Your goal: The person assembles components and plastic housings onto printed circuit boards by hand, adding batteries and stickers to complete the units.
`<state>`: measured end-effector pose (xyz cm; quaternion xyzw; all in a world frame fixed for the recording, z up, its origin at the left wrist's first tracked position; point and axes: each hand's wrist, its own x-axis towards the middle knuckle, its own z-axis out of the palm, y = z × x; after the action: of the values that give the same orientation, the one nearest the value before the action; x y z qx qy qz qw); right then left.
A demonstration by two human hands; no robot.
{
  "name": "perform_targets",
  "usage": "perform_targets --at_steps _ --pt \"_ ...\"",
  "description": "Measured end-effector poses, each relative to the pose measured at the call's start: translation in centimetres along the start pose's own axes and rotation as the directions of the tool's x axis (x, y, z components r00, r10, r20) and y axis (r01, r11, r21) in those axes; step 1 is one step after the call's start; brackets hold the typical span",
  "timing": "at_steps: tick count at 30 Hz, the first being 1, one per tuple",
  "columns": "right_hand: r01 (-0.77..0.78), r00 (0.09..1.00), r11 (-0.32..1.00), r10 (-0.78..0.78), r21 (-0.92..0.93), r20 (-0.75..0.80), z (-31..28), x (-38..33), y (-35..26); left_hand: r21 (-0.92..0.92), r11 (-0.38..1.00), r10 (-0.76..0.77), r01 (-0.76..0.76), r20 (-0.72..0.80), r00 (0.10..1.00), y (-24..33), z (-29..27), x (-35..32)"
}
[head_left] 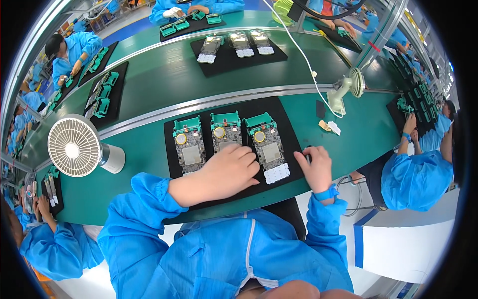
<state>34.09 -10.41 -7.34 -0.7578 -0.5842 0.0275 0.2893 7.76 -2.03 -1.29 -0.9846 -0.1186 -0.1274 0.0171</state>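
Note:
Three grey circuit boards lie in a row on a black mat [294,130], each with a green plastic bracket at its far end and a round gold cell. The left board [190,149] is partly behind my left arm. My left hand [226,172] reaches over the near part of the middle board [225,132], fingers curled; anything in them is hidden. The right board [270,149] shows fully, with a white keypad sheet [277,173] at its near end. Beside it, at the mat's right edge, my right hand [317,169] is closed around something small and dark.
A white round fan [73,145] stands at left, a small pale green fan [347,89] at back right with a white cable. Paper scraps [328,127] lie near it. Beyond the metal rail, another mat [271,57] carries three boards. Co-workers sit on both sides and opposite.

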Motion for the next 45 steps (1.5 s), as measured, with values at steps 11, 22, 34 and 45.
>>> perform_targets --at_steps 11,22,34,45 --pt "0.089 0.986 0.984 -0.066 0.151 -0.151 -1.4 -3.0 -2.0 -0.065 0.988 -0.146 0.138 -0.153 0.977 0.7 1.8 0.8" --pt "0.07 0.996 0.825 -0.022 0.56 -0.092 3.6 -4.5 -3.4 -0.233 0.962 -0.189 0.141 -0.2 0.961 0.0 3.0 1.3" --pt "0.246 0.958 0.927 -0.19 0.282 -0.214 3.7 -4.3 -4.1 -0.194 0.961 -0.236 0.198 -0.196 0.952 0.4 4.4 1.2" --pt "0.318 0.944 0.919 -0.282 0.233 -0.174 3.6 -3.8 -4.3 -0.187 0.96 -0.246 0.21 -0.192 0.95 0.5 4.6 1.2"
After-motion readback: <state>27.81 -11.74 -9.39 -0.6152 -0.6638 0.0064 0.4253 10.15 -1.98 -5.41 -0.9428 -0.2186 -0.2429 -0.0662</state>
